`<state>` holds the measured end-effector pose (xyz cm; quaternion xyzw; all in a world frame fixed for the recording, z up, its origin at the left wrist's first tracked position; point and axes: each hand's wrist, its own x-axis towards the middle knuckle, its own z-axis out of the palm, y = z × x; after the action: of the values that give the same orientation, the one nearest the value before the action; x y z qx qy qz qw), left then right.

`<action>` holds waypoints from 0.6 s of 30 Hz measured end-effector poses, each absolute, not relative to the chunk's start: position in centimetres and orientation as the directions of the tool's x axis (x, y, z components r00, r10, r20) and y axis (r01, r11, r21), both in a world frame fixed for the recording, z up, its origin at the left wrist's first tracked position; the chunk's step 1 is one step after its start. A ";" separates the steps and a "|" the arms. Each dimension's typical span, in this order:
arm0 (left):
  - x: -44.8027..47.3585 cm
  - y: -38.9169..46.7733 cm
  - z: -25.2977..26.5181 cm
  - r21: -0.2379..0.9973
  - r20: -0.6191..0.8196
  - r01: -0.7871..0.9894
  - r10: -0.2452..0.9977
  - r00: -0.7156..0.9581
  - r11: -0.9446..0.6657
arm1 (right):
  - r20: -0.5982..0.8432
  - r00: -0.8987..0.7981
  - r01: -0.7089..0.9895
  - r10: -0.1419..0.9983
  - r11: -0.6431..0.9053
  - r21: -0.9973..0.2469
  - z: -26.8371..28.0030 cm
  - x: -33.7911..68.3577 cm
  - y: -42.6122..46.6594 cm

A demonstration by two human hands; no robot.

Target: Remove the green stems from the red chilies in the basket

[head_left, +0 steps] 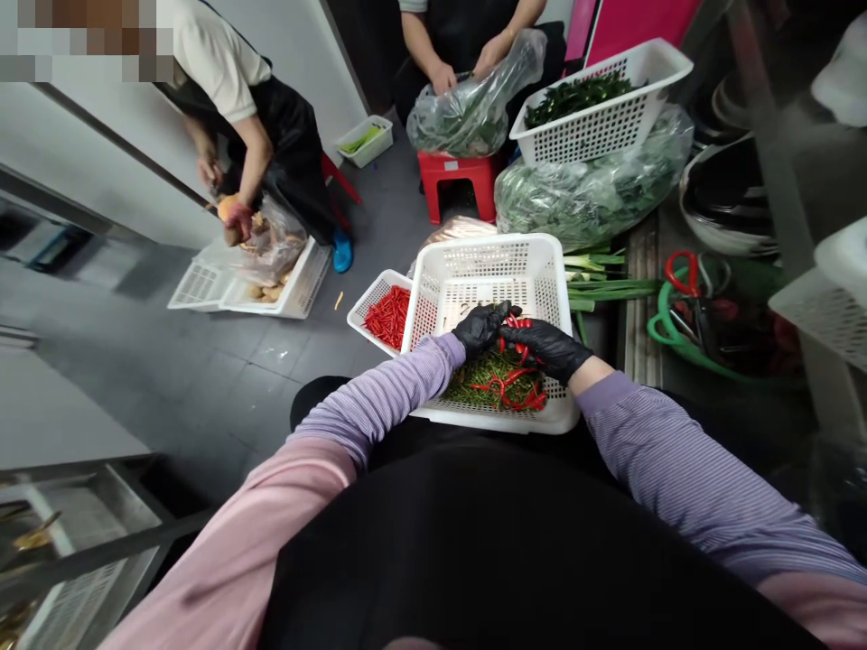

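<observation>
Black gloves cover both my hands, which meet above a white perforated basket (488, 246) on my lap. Several red chillies (517, 336) stick out between them. My right hand (554, 350) is closed around these chillies. Close against their stem ends, my left hand (480, 330) has its fingers pinched together; a chilli seems to be between them, though the fingertips are partly hidden. Below my hands, green chilli stems (478, 384) are heaped in the basket, with a few red chillies (518, 390) on top. A smaller white basket (362, 307) of red chillies (387, 316) stands to the left.
On the left a person peels something over a white crate (298, 298). Another person's hands work in a bag of greens (457, 122) on a red stool (455, 171). Green onions (602, 287), a basket of greens (589, 135) and a green basin (667, 329) with scissors lie rightward.
</observation>
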<state>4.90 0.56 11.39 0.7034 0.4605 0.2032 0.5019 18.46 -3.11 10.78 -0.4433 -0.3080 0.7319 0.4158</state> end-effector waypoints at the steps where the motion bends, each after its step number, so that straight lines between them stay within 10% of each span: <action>1: 5.1 0.9 11.3 0.864 -0.132 0.477 0.841 0.525 -0.162 | -0.401 -0.263 -0.348 0.878 -0.474 -0.809 10.9 18.7 -3.1; 5: 5.5 3.6 12.6 0.443 -0.087 0.681 0.728 0.680 -0.583 | -0.485 -0.200 -0.344 0.851 -0.525 -0.778 11.9 20.5 -2.5; 9: 4.9 6.6 13.0 0.092 -0.253 0.832 0.795 0.551 -0.547 | -0.561 -0.053 -0.476 0.826 -0.514 -0.713 13.2 22.9 -1.7; 18: 11.0 4.4 4.2 0.160 -0.490 0.910 0.769 0.410 -0.384 | -0.582 0.148 -0.575 0.799 -0.410 -0.708 14.2 23.7 -1.3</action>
<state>10.98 4.37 4.24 0.8141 0.5154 -0.1707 0.2061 23.66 -1.32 14.22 -0.5383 -0.1044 0.6443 0.5332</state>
